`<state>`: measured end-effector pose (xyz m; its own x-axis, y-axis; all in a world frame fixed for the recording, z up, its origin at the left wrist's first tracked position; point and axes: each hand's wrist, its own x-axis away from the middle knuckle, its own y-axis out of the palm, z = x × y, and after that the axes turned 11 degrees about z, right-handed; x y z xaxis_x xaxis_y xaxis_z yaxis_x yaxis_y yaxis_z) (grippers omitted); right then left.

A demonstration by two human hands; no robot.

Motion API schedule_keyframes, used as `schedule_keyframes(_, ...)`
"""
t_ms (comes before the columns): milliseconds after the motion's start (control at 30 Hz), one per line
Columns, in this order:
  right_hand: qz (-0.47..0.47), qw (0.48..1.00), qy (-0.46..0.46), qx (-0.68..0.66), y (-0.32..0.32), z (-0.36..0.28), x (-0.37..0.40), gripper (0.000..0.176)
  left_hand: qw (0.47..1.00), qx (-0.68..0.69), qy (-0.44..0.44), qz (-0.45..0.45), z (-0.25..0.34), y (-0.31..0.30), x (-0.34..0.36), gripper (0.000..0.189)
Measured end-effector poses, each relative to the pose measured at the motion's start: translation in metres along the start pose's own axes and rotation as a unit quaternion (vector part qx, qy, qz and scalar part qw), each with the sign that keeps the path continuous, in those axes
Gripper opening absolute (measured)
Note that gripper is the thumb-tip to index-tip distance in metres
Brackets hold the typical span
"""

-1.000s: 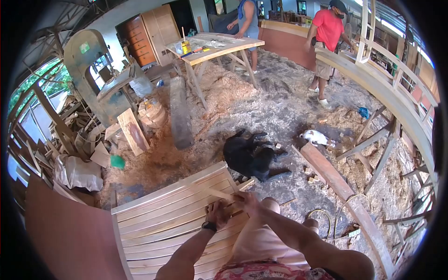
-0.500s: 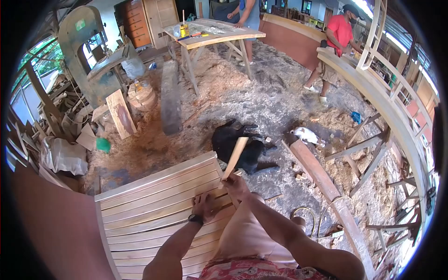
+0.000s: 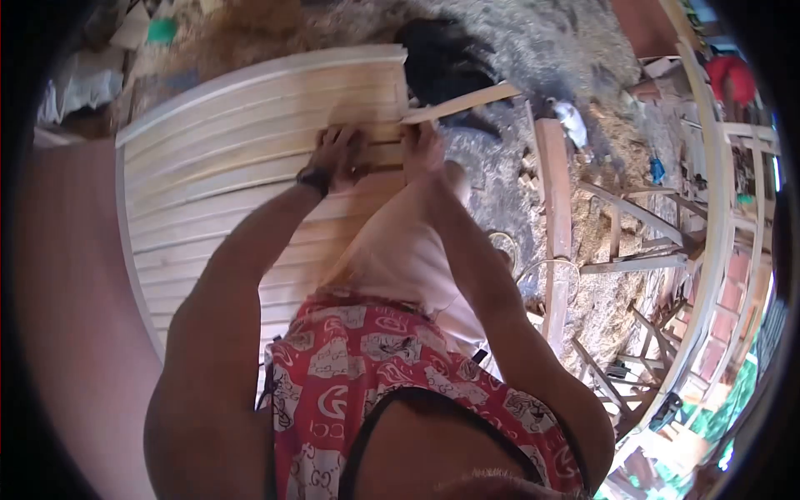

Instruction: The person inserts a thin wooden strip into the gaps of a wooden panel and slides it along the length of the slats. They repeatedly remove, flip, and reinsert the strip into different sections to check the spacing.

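Observation:
A slatted wooden panel (image 3: 250, 154) with a pale frame lies in front of me, dark gaps showing between some slats. My left hand (image 3: 337, 157), with a dark watch on its wrist, rests on the slats near the panel's right side, fingers spread and nothing held. At the panel's right edge, my right hand (image 3: 425, 148) is closed around the lower end of a thin wooden strip (image 3: 471, 102). The strip points out to the right, past the frame. My right fingers are blurred and partly hidden by the strip.
A black dog (image 3: 442, 62) lies on the sawdust-covered floor beyond the panel. Farther right are a small white animal (image 3: 572, 125), a long wooden beam (image 3: 556, 183) and a curved wooden frame (image 3: 708, 167) on trestles. A person in a red cap (image 3: 732, 81) is at the far right.
My view has tipped down towards my body. The strip in my right hand has swung from nearly upright to leaning far right. My left hand stays on the slats.

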<state>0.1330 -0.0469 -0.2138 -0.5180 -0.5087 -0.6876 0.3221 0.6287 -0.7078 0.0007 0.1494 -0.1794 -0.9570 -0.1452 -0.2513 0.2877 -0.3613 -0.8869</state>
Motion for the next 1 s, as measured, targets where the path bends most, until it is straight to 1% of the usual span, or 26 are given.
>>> schedule_keyframes(33,-0.015,0.982,0.1,-0.16,-0.006,0.0,-0.023,0.019,1.0,-0.009,-0.011,-0.014,0.003,-0.009,-0.007,0.068)
schedule_keyframes(67,-0.035,0.929,0.203,-0.307,-0.015,-0.003,-0.031,0.015,0.999,-0.012,-0.021,-0.03,0.006,-0.009,-0.005,0.069)
schedule_keyframes(100,-0.048,0.928,0.208,-0.305,-0.023,-0.008,-0.036,0.015,0.999,-0.005,-0.029,-0.038,0.004,-0.004,-0.001,0.069)
schedule_keyframes(167,-0.03,0.92,0.212,-0.328,-0.028,-0.015,-0.045,0.013,0.998,0.05,-0.026,0.011,-0.002,0.002,-0.002,0.073)
schedule_keyframes(200,-0.036,0.92,0.213,-0.327,-0.029,-0.016,-0.045,0.013,0.998,0.054,-0.03,0.009,-0.002,0.004,-0.001,0.073)
schedule_keyframes(300,-0.045,0.921,0.188,-0.337,-0.027,-0.02,-0.046,0.013,0.999,0.021,-0.019,0.019,-0.001,0.001,0.0,0.072)
schedule_keyframes(367,-0.056,0.921,0.173,-0.344,-0.029,-0.024,-0.049,0.009,1.0,-0.007,0.003,0.023,0.002,-0.003,0.001,0.066)
schedule_keyframes(500,-0.058,0.926,0.149,-0.342,-0.033,-0.025,-0.052,0.011,1.0,-0.01,-0.01,0.018,0.006,-0.006,-0.001,0.067)
schedule_keyframes(567,-0.094,0.939,0.144,-0.298,-0.034,-0.025,-0.049,0.011,1.0,0.008,-0.026,-0.01,0.007,-0.009,-0.003,0.06)
schedule_keyframes(600,-0.094,0.939,0.144,-0.299,-0.033,-0.026,-0.049,0.011,1.0,0.008,-0.026,-0.009,0.008,-0.011,-0.003,0.06)
schedule_keyframes(667,-0.104,0.921,0.171,-0.335,-0.029,-0.025,-0.047,0.011,1.0,0.005,-0.024,-0.004,0.009,-0.011,-0.002,0.069)
schedule_keyframes(800,-0.102,0.922,0.161,-0.336,-0.023,-0.023,-0.044,0.012,0.999,0.009,-0.032,0.011,0.009,-0.011,-0.002,0.069)
schedule_keyframes(867,-0.108,0.921,0.19,-0.323,-0.02,-0.024,-0.041,0.013,1.0,-0.001,-0.016,0.012,0.007,-0.009,0.0,0.068)
schedule_keyframes(1000,-0.101,0.927,0.167,-0.32,-0.02,-0.023,-0.04,0.012,0.999,0.017,-0.027,0.026,0.006,-0.004,0.001,0.067)
